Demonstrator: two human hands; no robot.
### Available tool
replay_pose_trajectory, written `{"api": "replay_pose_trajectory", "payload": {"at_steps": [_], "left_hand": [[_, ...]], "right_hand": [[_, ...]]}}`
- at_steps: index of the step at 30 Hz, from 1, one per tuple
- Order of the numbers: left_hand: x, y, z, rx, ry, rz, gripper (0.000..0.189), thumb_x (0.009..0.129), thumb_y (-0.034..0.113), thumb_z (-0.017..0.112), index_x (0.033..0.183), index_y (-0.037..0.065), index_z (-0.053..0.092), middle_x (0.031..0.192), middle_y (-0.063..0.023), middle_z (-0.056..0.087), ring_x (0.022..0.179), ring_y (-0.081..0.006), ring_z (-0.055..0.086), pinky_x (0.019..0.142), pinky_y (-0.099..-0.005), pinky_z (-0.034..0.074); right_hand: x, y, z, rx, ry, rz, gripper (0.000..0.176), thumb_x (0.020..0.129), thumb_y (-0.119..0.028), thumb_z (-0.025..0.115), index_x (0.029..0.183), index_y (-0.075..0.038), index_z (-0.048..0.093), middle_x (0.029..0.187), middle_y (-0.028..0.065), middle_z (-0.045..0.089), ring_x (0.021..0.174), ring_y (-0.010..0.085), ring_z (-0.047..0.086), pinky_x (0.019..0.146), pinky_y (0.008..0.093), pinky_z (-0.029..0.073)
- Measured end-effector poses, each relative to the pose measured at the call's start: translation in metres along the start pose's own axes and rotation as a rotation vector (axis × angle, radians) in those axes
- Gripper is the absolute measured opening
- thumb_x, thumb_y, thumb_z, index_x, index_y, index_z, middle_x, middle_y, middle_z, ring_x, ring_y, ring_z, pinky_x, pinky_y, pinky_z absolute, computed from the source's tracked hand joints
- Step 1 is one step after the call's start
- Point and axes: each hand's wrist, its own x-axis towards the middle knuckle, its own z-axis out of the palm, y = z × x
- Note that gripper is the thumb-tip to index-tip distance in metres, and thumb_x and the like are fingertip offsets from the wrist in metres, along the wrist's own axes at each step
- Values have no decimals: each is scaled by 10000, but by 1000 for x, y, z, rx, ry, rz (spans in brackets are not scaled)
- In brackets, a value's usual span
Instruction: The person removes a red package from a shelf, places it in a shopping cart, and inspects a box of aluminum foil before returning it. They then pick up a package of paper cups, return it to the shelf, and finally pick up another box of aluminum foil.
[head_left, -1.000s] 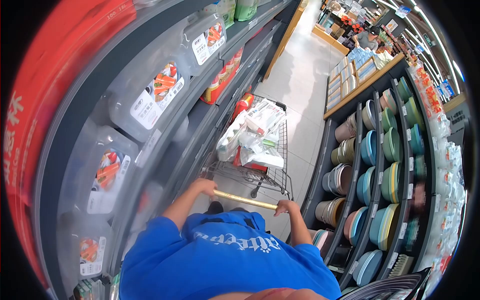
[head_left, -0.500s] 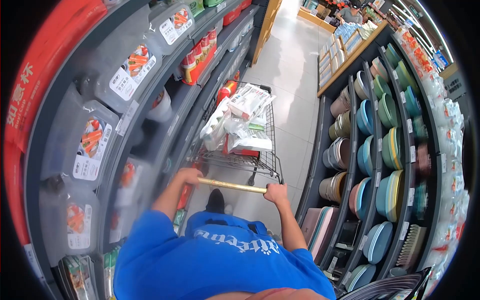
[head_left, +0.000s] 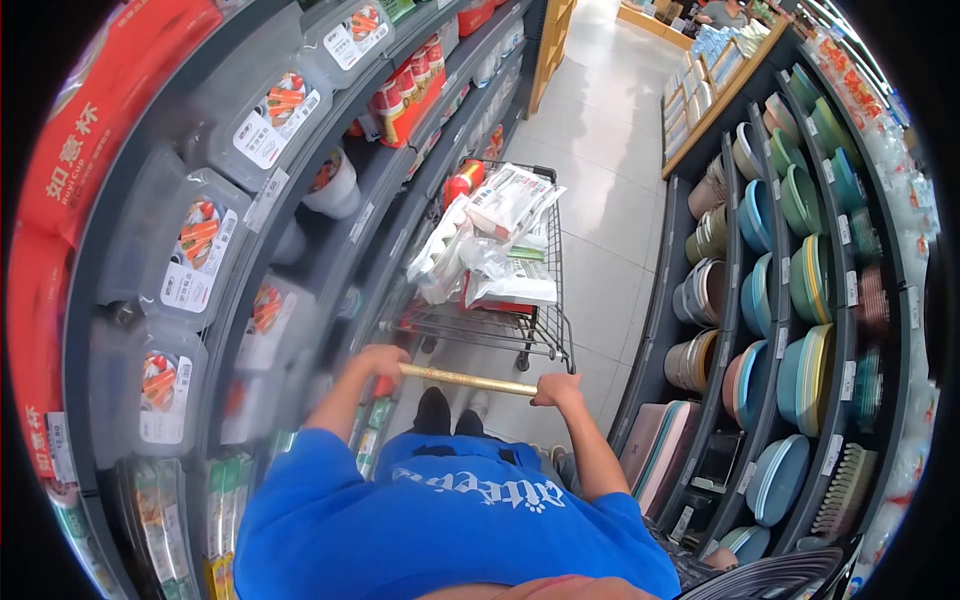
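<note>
Holding the shopping cart (head_left: 548,335) by its gold handle bar (head_left: 470,379), with the left hand (head_left: 380,367) closed around one end and the right hand (head_left: 556,390) closed around the other. Straight ahead of both hands, filled in the wire basket with white and clear plastic packages (head_left: 508,205), piled and overlapping, and with a red and yellow package (head_left: 464,182) at the far left corner. Below the bar, between the hands, down on the floor (head_left: 590,180), in dark shoes (head_left: 432,410). Nearer than the hands, in a blue shirt (head_left: 450,520) with white lettering.

Alongside the left hand, lined on the left shelf (head_left: 335,262) with clear plastic containers (head_left: 197,240) bearing printed labels; farther ahead, with a white tub (head_left: 334,185) and red packs (head_left: 412,95). Across from the right hand, stocked on the right shelf (head_left: 661,290) with stacked bowls (head_left: 757,215) and bins (head_left: 692,360); nearer, with pink and green flat items (head_left: 655,445) standing on edge and a pale bristled brush (head_left: 845,488). Far ahead of the right hand, past the end of the right shelf, partly in view beside a display, as a person (head_left: 722,14) in grey.
</note>
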Motion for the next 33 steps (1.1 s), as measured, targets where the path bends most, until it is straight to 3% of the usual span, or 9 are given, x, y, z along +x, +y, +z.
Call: {"api": "replay_pose_trajectory", "payload": {"at_steps": [4, 10, 13, 15, 19, 27, 30, 33], "left_hand": [[-39, 27, 4, 40, 2, -72, 514, 651, 351, 788, 1122, 179, 672, 1057, -83, 708, 1049, -287, 669, 843, -453, 508], [-45, 6, 42, 15, 9, -111, 534, 657, 356, 801, 1151, 199, 674, 1072, -80, 714, 1062, -296, 668, 856, -457, 505], [-52, -2, 55, 13, -71, -131, 727, 620, 344, 850, 1304, 225, 631, 1136, -81, 708, 1087, -297, 661, 899, -440, 497], [-45, -19, 64, 13, -48, -95, 726, 614, 338, 848, 1300, 223, 637, 1150, -77, 707, 1101, -297, 657, 898, -441, 501], [-71, -31, 88, 15, 72, -44, 638, 628, 342, 822, 1235, 222, 665, 1103, -69, 716, 1076, -293, 667, 876, -459, 509], [-114, -33, 111, 41, 177, -28, 703, 606, 276, 821, 1277, 153, 652, 1101, -85, 716, 1072, -288, 673, 883, -446, 531], [-132, -30, 127, 27, 224, -18, 705, 601, 271, 822, 1274, 149, 654, 1114, -90, 706, 1067, -290, 674, 883, -437, 537], [-150, -33, 148, 21, 298, 11, 701, 597, 273, 823, 1267, 145, 658, 1134, -92, 696, 1066, -287, 674, 876, -437, 542]], "right_hand": [[-10, -5, 3, -11, -187, -16, 619, 712, -566, 786, 1195, -184, 718, 1221, 46, 704, 1138, 284, 656, 964, 576, 437], [-1, -26, 13, -25, -405, 29, 767, 617, -580, 864, 1245, -174, 694, 1289, 55, 670, 1171, 300, 635, 980, 521, 461], [-6, -35, 22, -30, -489, 17, 794, 606, -579, 868, 1262, -172, 687, 1305, 66, 661, 1168, 302, 636, 968, 473, 492], [12, -44, 37, -15, -545, 10, 803, 613, -585, 861, 1274, -166, 682, 1316, 74, 655, 1169, 302, 636, 954, 439, 511], [16, -57, 70, -30, -584, -39, 831, 612, -605, 852, 1277, -137, 679, 1329, 99, 644, 1172, 317, 631, 944, 421, 525], [50, -71, 141, -130, -616, -77, 866, 613, -624, 857, 1280, -108, 661, 1320, 163, 625, 1162, 325, 616, 945, 407, 519], [61, -73, 166, -162, -755, 17, 935, 562, -597, 886, 1338, -146, 624, 1452, 112, 542, 1315, 286, 532, 1057, 409, 454], [32, -78, 165, -127, -747, -6, 955, 599, -586, 874, 1389, -143, 573, 1484, 117, 507, 1340, 302, 505, 1078, 399, 435]]}}
